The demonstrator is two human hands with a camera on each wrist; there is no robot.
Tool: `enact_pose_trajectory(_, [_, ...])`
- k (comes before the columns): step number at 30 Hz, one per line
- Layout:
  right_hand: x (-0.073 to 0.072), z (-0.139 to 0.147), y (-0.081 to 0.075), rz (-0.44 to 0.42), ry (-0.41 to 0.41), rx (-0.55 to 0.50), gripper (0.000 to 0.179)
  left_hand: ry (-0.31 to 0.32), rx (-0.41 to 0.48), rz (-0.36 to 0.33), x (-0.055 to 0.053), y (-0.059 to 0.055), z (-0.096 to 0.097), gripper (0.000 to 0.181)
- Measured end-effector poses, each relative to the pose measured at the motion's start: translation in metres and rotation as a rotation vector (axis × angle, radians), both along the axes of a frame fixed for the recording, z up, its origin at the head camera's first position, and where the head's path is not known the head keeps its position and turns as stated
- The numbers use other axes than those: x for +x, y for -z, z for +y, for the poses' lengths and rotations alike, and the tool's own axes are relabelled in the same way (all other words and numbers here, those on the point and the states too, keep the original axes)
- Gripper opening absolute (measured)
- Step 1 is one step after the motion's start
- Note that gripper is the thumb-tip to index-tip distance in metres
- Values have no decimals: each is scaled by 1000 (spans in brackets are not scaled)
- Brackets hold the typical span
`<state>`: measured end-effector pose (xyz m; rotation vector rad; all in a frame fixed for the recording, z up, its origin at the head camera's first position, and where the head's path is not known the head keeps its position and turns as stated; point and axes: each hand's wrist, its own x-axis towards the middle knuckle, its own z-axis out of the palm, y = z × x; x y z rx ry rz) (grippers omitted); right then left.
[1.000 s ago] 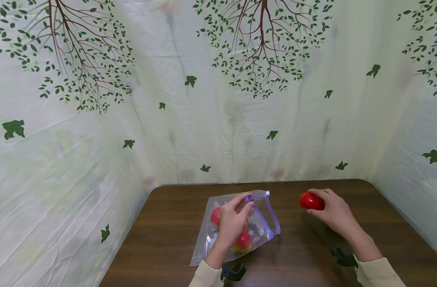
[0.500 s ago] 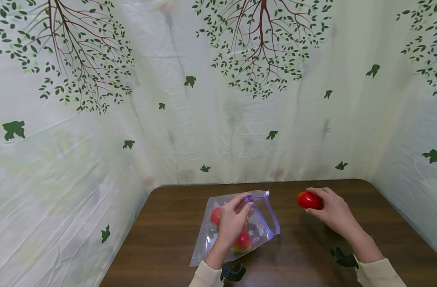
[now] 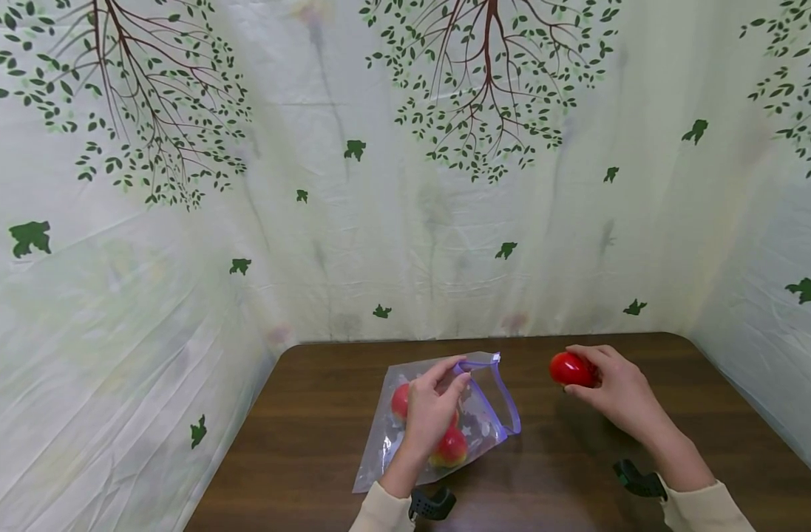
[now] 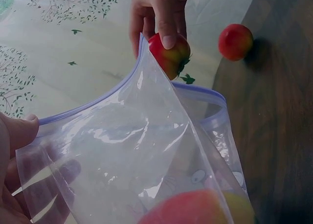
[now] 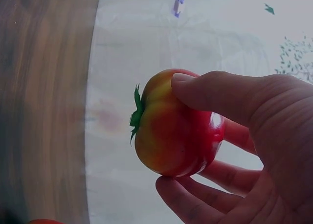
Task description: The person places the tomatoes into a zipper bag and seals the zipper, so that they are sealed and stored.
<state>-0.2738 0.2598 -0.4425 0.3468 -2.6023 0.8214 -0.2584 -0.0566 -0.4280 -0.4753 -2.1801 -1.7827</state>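
In the head view my right hand holds a red tomato above the right side of the table. The right wrist view shows this tomato, yellowish near its green leafy top, between thumb and fingers. My left hand pinches the rim of a clear zip bag with a purple-blue edge; the bag's mouth gapes toward the right. Inside it lie several red-yellow tomatoes, such as the tomato near the bag's front. In the left wrist view the bag's film partly covers the left fingers.
Another red tomato lies on the brown wooden table, seen in the left wrist view; in the head view it is hidden. A white curtain printed with trees and leaves surrounds the table's back and sides.
My right hand has shifted slightly left and up with the tomato in its fingers. The left hand and the bag stay where they were.
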Motion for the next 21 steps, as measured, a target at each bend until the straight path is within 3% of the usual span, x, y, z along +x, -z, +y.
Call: enact_pose_trajectory(21, [10, -18, -9, 25, -48, -24, 63, 19, 32, 16, -3, 1, -1, 29])
